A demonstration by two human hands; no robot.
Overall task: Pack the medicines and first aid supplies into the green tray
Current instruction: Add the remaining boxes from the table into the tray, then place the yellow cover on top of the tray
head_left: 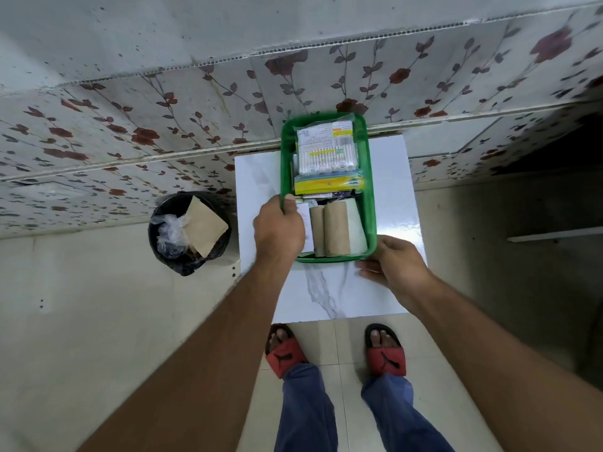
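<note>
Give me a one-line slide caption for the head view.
Left hand and right hand hold the packed green tray by its edges on a white table.

Bare tabletop [329, 291] lies open before the green tray [368, 190]; wall [195, 125] close behind its far end; bin [156, 223] stands left.

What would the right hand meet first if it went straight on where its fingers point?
Likely the green tray: the right hand points leftward at its near wall, perhaps touching it already. Depth is unclear.
</note>
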